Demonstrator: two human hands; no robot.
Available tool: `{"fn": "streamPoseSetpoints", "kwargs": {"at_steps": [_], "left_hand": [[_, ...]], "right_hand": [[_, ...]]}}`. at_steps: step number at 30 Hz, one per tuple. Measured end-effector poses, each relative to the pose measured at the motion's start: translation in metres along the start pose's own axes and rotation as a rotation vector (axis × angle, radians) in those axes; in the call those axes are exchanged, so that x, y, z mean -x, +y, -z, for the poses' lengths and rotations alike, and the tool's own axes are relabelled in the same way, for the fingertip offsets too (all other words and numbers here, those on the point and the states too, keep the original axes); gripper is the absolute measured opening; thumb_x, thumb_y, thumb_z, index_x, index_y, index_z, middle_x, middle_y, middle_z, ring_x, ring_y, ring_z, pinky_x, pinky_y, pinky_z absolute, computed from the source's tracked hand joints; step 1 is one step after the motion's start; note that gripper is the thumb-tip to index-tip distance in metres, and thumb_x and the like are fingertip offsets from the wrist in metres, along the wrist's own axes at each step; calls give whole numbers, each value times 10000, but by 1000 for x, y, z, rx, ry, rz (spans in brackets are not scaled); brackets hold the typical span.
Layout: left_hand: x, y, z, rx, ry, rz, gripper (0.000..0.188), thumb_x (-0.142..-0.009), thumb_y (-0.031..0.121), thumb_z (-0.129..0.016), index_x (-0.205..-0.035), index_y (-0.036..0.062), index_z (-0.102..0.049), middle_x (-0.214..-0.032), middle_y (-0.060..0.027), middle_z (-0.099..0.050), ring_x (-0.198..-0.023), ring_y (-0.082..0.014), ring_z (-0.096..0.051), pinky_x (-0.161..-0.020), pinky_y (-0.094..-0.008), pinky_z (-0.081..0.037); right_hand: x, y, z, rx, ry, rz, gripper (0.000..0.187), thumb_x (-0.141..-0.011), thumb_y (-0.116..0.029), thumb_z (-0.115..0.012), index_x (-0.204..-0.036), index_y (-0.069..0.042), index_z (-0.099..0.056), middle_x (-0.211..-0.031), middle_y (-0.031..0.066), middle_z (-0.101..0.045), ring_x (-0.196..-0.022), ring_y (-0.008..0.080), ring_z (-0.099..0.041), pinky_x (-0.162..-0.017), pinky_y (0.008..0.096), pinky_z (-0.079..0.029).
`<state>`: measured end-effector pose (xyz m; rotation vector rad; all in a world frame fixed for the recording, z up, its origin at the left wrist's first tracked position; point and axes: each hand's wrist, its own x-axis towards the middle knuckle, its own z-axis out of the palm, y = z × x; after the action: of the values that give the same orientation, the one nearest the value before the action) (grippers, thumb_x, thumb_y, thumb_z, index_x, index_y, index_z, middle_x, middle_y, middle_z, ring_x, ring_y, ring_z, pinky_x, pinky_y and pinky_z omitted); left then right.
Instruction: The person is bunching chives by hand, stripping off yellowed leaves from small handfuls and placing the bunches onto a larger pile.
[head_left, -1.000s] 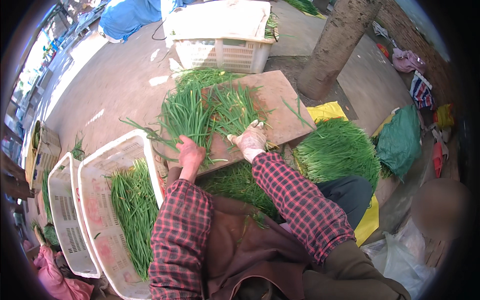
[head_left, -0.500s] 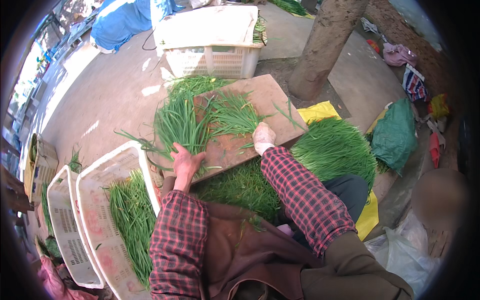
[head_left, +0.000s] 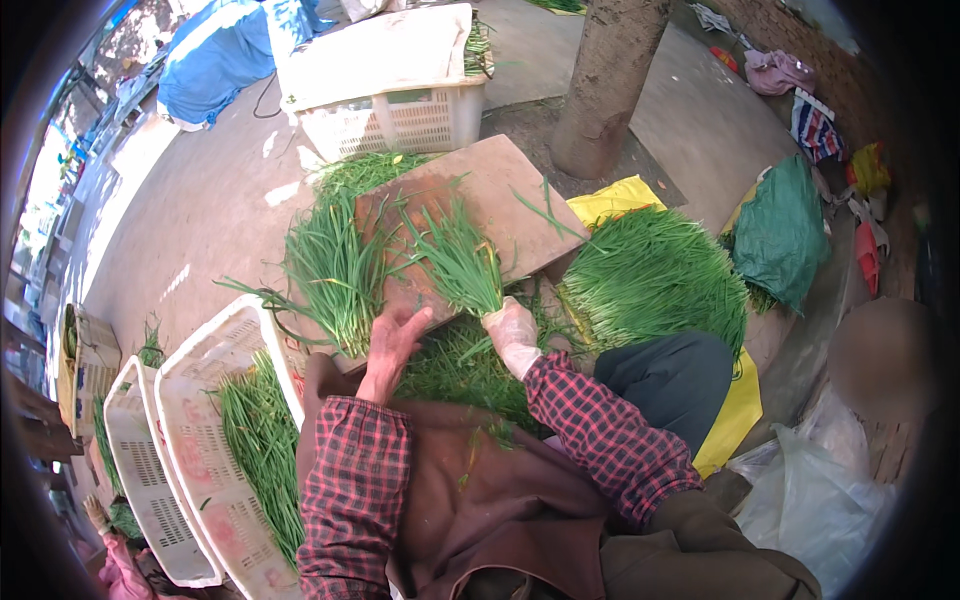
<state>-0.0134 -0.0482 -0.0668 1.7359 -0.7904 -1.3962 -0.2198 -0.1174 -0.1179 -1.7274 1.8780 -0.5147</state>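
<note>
— Right hand (head_left: 512,335), in its pale glove, has come back toward the body since half a second ago, bringing the bunch of green stalks (head_left: 462,262) nearer; its lower ends now sit just past the near edge of the board (head_left: 500,180).

— How are the fingers?

— On that hand, clenched around the stalk ends, the leaves fanning away over the board. On the bare left hand (head_left: 392,350) they're released and loosely spread, close to the base of a second bunch (head_left: 335,265). Whether they touch it, I can't tell.

— Where does that one lie?

— Along the board's left side, leaves pointing away from the person. Loose greens (head_left: 460,375) gather between the board and the apron (head_left: 450,500).

— And to the sides?

— Left, a white crate (head_left: 185,420) with more stalks inside. Right, a thick heap of stalks (head_left: 660,280), with a yellow sheet (head_left: 615,200) showing at its edges. A tree trunk (head_left: 610,90) stands beyond the board.
</note>
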Motion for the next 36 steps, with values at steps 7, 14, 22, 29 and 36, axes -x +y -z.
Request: {"fn": "streamPoseSetpoints", "kwargs": {"at_steps": [7, 14, 22, 29, 36], "left_hand": [[0, -37, -60, 552, -143, 73, 662, -847, 361, -791, -1321, 2, -501, -1267, -136, -576, -1186, -286, -550, -954, -490, -479], [9, -24, -69, 863, -235, -26, 341, -891, 82, -734, -1194, 53, -578, -1088, -32, -642, -991, -190, -622, -871, -347, -543], [-1, -32, -64, 1134, -261, -208, 415, -933, 247, -714, -1280, 73, -567, -1158, -44, -652, -1071, -201, -606, -993, -403, -493], [4, -25, -67, 1102, -196, 38, 507, -955, 354, -669, -1353, 83, -511, -1321, -86, -610, -1209, -260, -585, -1069, -455, -449], [-4, -42, -74, 1118, -149, 88, 392, -922, 197, -703, -1274, 111, -552, -1228, -43, -645, -1113, -239, -622, -984, -469, -494]], "right_hand": [[84, -2, -13, 90, 29, 282, 347, -799, -209, -717, -1087, -26, -655, -893, 175, -685, -773, 373, -682, -683, 446, -552], [98, -9, 8, 82, -22, 521, 392, -883, -203, -643, -1200, 21, -586, -969, 196, -664, -759, 384, -655, -637, 458, -536], [78, -16, 18, -197, 19, 489, 596, -840, -202, -732, -1345, 39, -527, -1203, 212, -643, -1041, 355, -653, -883, 395, -525], [35, 22, 20, -1223, -528, -295, 448, -994, -404, -611, -1216, -17, -647, -1159, 39, -664, -997, 119, -577, -915, 295, -458], [35, 44, 10, -1470, -485, -366, 420, -1009, -369, -592, -1230, -15, -640, -1175, 46, -655, -1036, 136, -575, -928, 301, -450]]}}
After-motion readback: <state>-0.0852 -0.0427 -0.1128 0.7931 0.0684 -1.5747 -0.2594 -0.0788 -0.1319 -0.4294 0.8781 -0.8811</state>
